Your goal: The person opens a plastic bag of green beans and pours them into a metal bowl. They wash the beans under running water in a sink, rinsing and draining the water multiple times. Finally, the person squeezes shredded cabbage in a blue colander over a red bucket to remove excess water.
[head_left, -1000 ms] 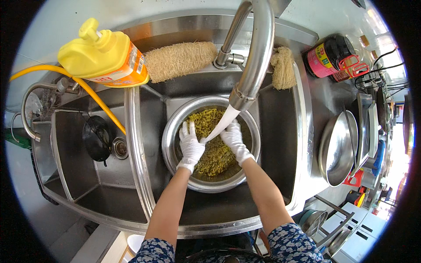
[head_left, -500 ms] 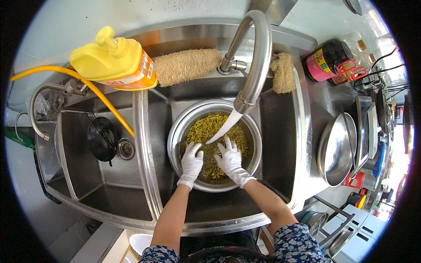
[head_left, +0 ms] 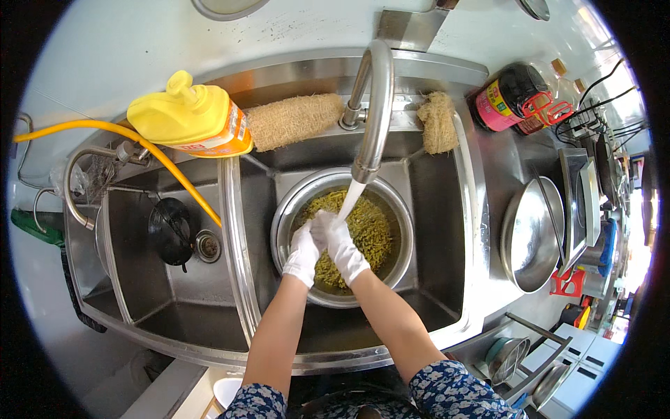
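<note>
Over a round steel bowl [head_left: 407, 244] in the larger sink basin, my two white-gloved hands are pressed together. Chopped yellow-green vegetable pieces [head_left: 372, 237] lie in the bowl, apparently in water. My left hand [head_left: 303, 254] is at the bowl's left side, its fingers curled in against the other hand. Across from it, my right hand [head_left: 337, 246] has its fingers folded toward the left one. Whatever lies between the palms is hidden. A stream of water [head_left: 352, 197] runs from the curved metal faucet [head_left: 379, 112] onto or just beside my right hand.
A yellow pump jug [head_left: 192, 119] and two loofahs [head_left: 296, 120] [head_left: 438, 123] line the sink's back ledge. An orange hose [head_left: 174, 173] dips into the left basin, near a black pan [head_left: 170, 230]. On the right counter stand dark bottles [head_left: 506, 98] and a large steel pan [head_left: 534, 234].
My hands were apart with fingers spread on the vegetable pieces; now they have come together at the bowl's left. The whole view has shifted slightly.
</note>
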A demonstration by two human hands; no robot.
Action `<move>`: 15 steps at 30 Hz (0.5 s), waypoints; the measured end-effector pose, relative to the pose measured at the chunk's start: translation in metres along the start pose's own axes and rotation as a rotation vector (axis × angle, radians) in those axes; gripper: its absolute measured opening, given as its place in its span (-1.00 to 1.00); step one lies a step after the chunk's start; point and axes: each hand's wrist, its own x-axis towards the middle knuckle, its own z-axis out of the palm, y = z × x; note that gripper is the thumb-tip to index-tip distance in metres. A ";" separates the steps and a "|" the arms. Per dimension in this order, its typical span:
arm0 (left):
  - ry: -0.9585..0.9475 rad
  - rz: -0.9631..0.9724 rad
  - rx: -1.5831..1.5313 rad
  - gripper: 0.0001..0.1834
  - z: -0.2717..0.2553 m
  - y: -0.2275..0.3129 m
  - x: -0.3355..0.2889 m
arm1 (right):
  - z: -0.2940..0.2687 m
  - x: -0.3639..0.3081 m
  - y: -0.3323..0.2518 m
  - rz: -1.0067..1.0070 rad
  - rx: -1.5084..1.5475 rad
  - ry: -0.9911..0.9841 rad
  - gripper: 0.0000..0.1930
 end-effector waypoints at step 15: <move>-0.277 -0.113 -0.266 -0.53 0.010 -0.037 0.029 | -0.071 -0.064 0.003 -0.529 -0.924 0.193 -0.46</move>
